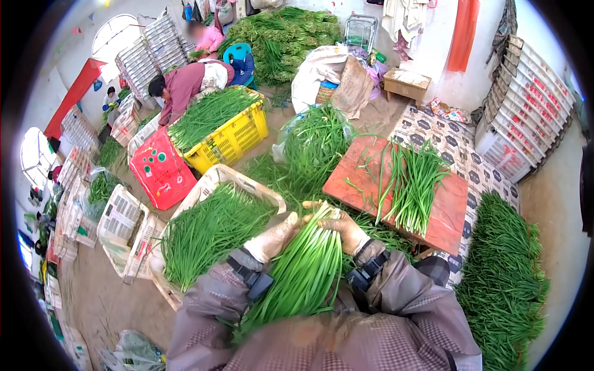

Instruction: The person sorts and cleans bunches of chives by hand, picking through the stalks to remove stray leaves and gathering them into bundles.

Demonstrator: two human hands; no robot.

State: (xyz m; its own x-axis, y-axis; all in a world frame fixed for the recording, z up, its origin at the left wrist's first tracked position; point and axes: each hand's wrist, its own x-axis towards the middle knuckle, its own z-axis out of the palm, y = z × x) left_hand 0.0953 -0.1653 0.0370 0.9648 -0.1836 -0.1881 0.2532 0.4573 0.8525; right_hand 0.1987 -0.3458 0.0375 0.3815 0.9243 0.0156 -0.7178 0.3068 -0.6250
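Both my hands wear pale gloves and meet at the top end of a large bunch of green stalks (303,266), close in front of my body. My left hand (275,236) is wrapped round the left side of the bunch near its pale ends. On the right side, my right hand (346,232) grips the same pale ends, fingers bent over them. The leaves hang down towards my lap. Just beyond my right hand, a loose pile of stalks (413,191) lies on a red board (453,207).
A white crate (272,196) of greens stands at left, with a yellow crate (232,141) behind it. A person (185,86) bends beside the yellow crate. Bundled greens (504,278) lie at right, below stacked crates (526,105). A wooden stool (406,81) stands at the back.
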